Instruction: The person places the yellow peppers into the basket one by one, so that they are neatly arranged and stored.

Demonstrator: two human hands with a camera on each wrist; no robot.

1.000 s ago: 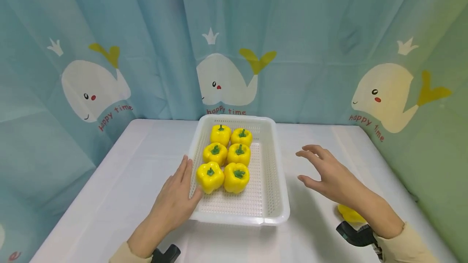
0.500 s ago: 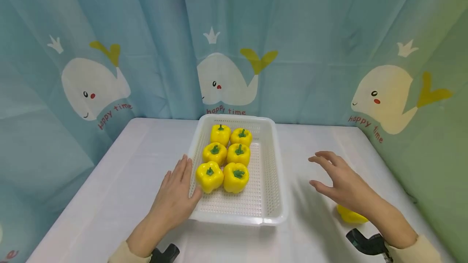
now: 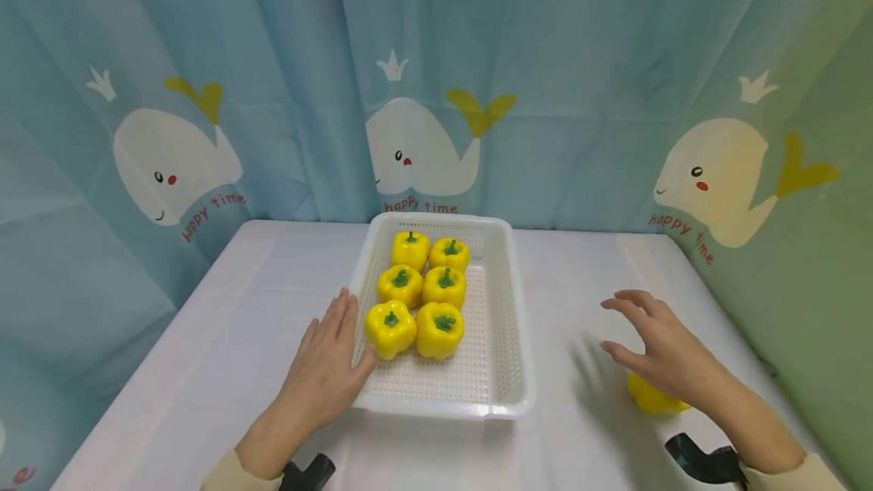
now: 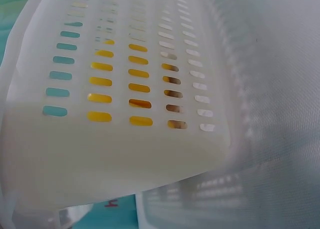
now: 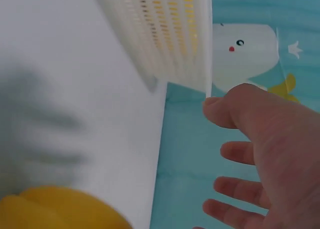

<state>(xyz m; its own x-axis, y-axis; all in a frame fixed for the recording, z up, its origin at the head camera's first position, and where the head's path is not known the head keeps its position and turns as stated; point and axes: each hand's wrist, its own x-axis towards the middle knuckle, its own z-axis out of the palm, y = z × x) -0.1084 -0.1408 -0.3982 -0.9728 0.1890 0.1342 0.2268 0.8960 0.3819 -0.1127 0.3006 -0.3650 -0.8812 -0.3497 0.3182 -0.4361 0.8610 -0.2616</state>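
Note:
Several yellow bell peppers (image 3: 439, 330) with green stems sit in paired rows on the left side of a white perforated basket (image 3: 508, 370). My left hand (image 3: 323, 370) lies with straight fingers along the basket's left rim. Through the slots of the basket wall (image 4: 115, 154) in the left wrist view, yellow shows. My right hand (image 3: 668, 351) hovers over the table right of the basket, fingers loosely bent and apart, holding nothing. Below it lies one more yellow bell pepper (image 3: 651, 397), partly hidden by the hand and forearm; this pepper (image 5: 60, 211) also shows in the right wrist view.
A white table (image 3: 273, 271) carries everything. Behind and beside it hangs a blue-green curtain (image 3: 586, 82) printed with whales. The basket's bare floor (image 3: 470, 377) shows along its right side and front. Black wrist mounts (image 3: 705, 462) are strapped near both sleeves.
My right hand has moved to the right and a little toward me, away from the basket and over the lone bell pepper. The left hand and the basket have stayed in place.

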